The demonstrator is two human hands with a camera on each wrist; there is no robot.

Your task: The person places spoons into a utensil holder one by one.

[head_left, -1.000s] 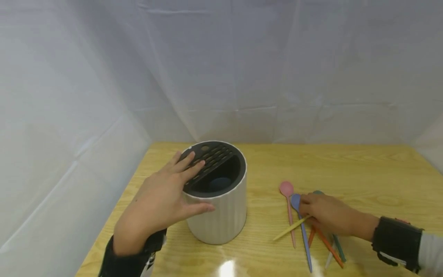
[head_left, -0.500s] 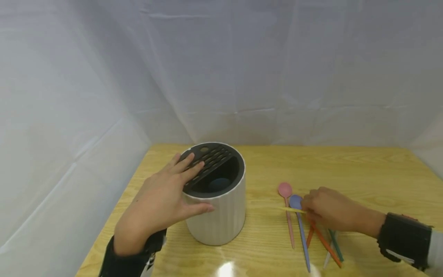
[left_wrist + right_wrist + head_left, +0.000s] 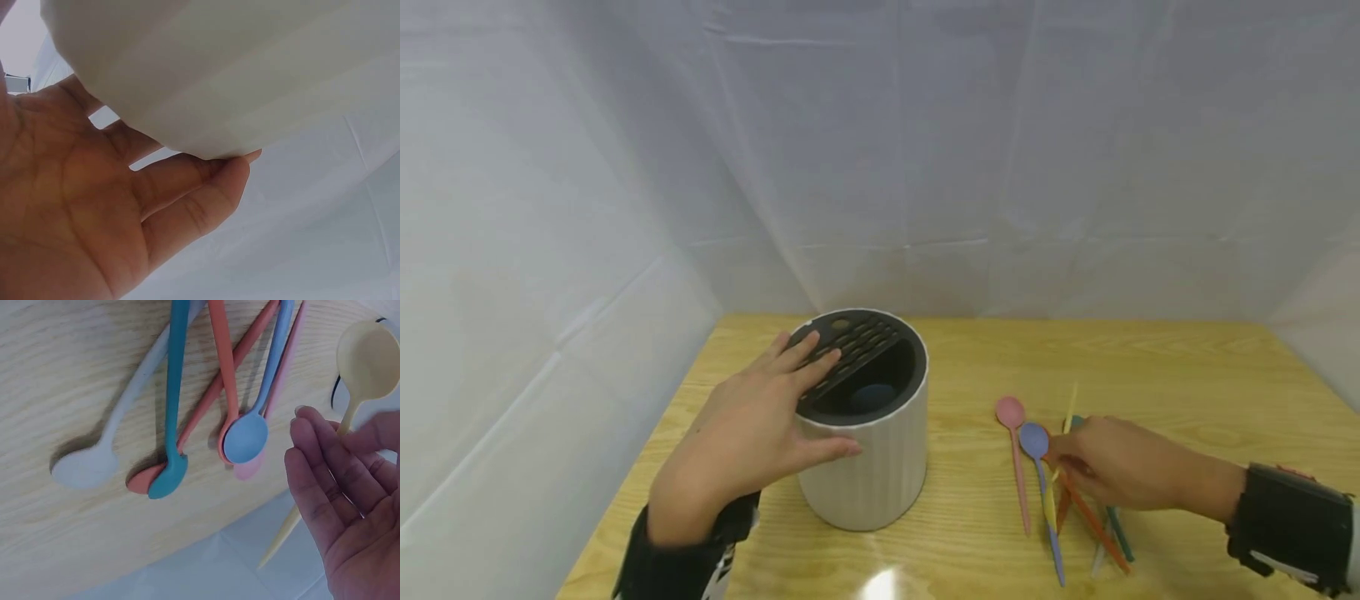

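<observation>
Above the desk (image 3: 1150,367), the yellow spoon (image 3: 1060,454) stands steeply tilted, handle up, pinched in the right hand (image 3: 1120,471). Left hand (image 3: 752,433) rests open-fingered against the white holder (image 3: 868,467).

I see the holder (image 3: 865,450) standing left on the worktop (image 3: 1150,367), the spoons (image 3: 1037,483) lying well apart to its right.

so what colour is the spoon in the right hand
Pale yellow spoon, clearest in the right wrist view.

Staged recording booth — white sheets (image 3: 880,150) enclose a bare wooden table (image 3: 1150,367).
</observation>
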